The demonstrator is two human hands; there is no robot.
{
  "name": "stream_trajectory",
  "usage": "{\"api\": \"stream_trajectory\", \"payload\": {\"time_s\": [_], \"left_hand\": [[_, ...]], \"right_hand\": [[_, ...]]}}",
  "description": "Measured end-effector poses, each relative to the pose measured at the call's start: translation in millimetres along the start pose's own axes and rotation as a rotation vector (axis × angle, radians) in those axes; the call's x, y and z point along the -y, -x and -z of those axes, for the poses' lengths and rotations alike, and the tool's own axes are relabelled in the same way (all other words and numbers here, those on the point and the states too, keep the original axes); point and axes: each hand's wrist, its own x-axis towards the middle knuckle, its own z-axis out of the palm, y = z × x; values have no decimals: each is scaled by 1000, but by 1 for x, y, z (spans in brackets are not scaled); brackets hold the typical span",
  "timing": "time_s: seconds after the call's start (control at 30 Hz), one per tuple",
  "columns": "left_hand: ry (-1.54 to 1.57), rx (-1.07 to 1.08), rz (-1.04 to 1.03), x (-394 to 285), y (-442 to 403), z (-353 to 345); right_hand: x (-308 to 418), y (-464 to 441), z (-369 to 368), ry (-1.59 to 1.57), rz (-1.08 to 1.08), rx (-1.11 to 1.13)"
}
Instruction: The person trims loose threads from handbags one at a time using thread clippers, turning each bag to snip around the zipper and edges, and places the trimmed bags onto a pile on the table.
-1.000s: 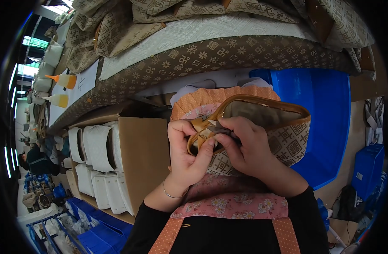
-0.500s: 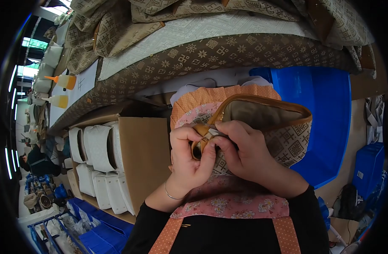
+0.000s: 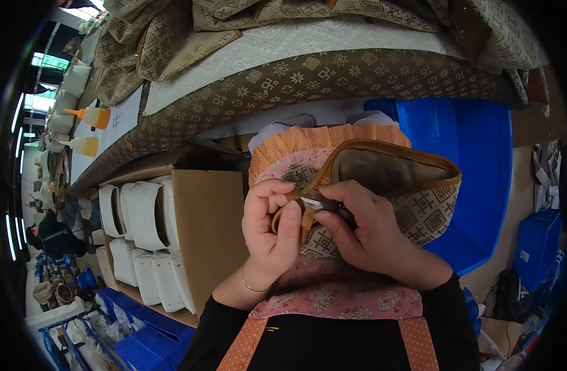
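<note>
A beige-and-brown patterned fabric bag with tan trim lies across the person's lap, against a pink floral apron with an orange ruffle. Its zipped mouth gapes towards the right, showing a dull brownish lining. The left hand, with a thin silver bangle at its wrist, has thumb and forefinger pinching the tan trim at the bag's left end, the other fingers curled in behind. The right hand has its thumb and forefinger pressed around a small metal-bladed tool with a dark handle; the blade points at the pinched trim (whether it touches, I cannot tell). The lower fingers of that hand are folded out of sight.

Just beyond the bag, to the right, stands a large bright-blue plastic tub. To the left is an open brown cardboard box, holding rows of white bags. A table under a dark brown patterned cloth curves across the top, with more patterned fabric pieces heaped on it. At its left end are an orange-tipped squeeze bottle and a white-tipped squeeze bottle, each containing yellowish liquid.
</note>
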Motion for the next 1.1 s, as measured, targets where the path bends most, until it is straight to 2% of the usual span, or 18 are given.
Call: {"api": "stream_trajectory", "payload": {"time_s": [0.1, 0.2, 0.27, 0.3, 0.37, 0.5, 0.6, 0.67, 0.7, 0.77, 1.1], "left_hand": [[8, -52, 24, -6, -3, -4], [-174, -130, -61, -2, -1, -2], [-376, -117, -211, -3, -1, -4], [-375, -118, -212, 0, -1, -3], [-527, -148, -416, 6, -2, -1], [-564, -81, -391, 6, 2, 1], [-530, -35, -449, 6, -1, 0], [-608, 53, -487, 3, -2, -1], [-602, 49, -486, 2, -2, -2], [-653, 68, -542, 2, -2, -4], [-623, 119, -555, 3, 2, -1]], "right_hand": [[4, 0, 0, -6, -27, 36], [6, -1, 0, 11, -27, 32], [8, -3, 2, 45, -16, 56], [9, -3, 3, 46, -15, 57], [11, -3, 6, 79, -12, 78], [19, -2, 12, 134, -12, 95], [24, 0, 15, 219, 13, 71], [35, 1, 22, 266, -129, 168], [38, 1, 25, 272, -131, 172], [41, 1, 30, 365, -126, 229], [45, 3, 41, 491, -40, 325]]}}
